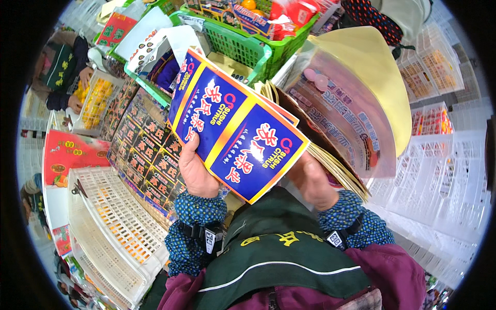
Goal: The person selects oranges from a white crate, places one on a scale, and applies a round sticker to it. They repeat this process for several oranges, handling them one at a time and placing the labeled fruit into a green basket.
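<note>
In front of my chest I hold a blue printed label sheet (pixel 232 126) with yellow bands and white lettering. My left hand (pixel 199 168) is closed on its lower left edge, thumb on top, fingers underneath. Part of another sheet shows under its upper right edge. My right hand (pixel 313 181) is at the sheet's lower right edge, next to a stack of yellow-edged sheets (pixel 338 175); its fingers are hidden behind the blue sheet and blurred. Beyond that stack, a large pale yellow sheet (pixel 361 57) curls up beside clear printed plastic (pixel 336 108).
Green baskets (pixel 258 54) stand ahead, one with orange fruit and red packets. Dark patterned label sheets (pixel 144 150) lie at left, above white crates (pixel 113 217). White crates (pixel 439 181) are stacked at right. Another person (pixel 64 67) handles a crate of yellow fruit (pixel 98 101) at far left.
</note>
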The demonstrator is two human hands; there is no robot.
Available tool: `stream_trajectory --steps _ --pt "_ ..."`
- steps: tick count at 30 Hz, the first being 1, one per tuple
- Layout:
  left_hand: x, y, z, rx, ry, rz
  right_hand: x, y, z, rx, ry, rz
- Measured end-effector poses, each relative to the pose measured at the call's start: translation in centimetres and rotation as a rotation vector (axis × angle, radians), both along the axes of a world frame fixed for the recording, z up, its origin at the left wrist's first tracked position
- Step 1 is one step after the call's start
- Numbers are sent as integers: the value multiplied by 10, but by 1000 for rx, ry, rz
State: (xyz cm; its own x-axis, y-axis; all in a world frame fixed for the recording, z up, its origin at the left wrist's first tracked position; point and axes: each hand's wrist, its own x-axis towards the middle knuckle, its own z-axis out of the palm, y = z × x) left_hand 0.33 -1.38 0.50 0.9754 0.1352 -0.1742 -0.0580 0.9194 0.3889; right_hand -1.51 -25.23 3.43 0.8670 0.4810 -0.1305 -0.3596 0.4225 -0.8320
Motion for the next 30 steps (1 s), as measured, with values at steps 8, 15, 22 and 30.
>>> stream_trajectory --steps 8,15,22,30 --pt "-28 14 21 152 37 -27 -25 14 -15 340 77 88" --pt "-52 9 27 326 92 8 -57 48 0 101 146 -108" --pt "-66 43 37 430 32 -16 -66 40 2 44 118 -234" --pt "-87 137 24 313 20 -71 -76 -25 6 -100 171 -207"
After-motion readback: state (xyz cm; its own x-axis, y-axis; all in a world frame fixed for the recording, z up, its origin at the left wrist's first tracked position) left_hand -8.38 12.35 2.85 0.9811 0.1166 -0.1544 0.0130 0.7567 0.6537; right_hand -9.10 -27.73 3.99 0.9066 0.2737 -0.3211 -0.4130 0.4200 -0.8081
